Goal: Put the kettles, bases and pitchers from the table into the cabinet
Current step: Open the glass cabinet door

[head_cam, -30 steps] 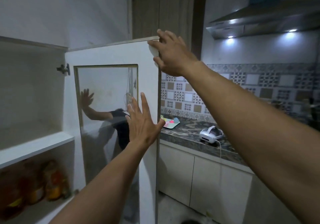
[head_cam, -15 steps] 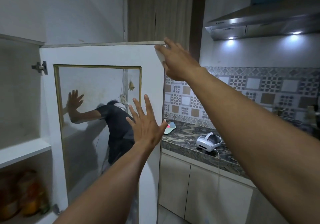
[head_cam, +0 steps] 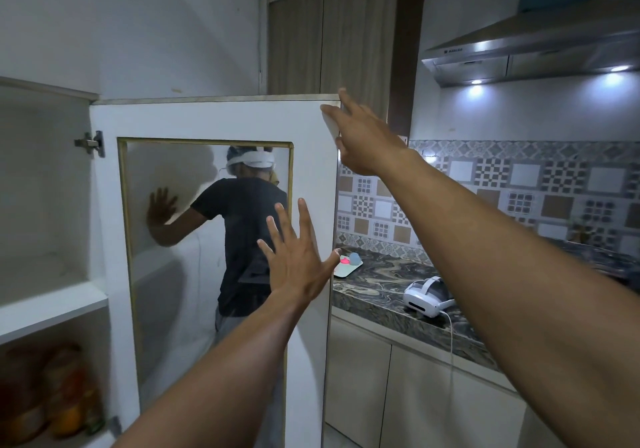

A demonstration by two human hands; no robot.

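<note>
Against the white glass-paned cabinet door (head_cam: pixel 221 118), left hand (head_cam: pixel 298 264) lies flat, fingers spread; above it, right hand (head_cam: pixel 363 136) touches the door's corner, fingers straight.

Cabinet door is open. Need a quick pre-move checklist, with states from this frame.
1. Door open: ok.
2. Left hand free: ok, fingers straight and spread at the door.
3. Right hand free: ok, fingers straight at the door's top corner.
4. Room on upper shelf: ok, nothing seen on the visible part.
5. Room below it: cannot tell; blurred jars stand there.
6. Kettles, bases, pitchers located: cannot tell; none in view.
</note>
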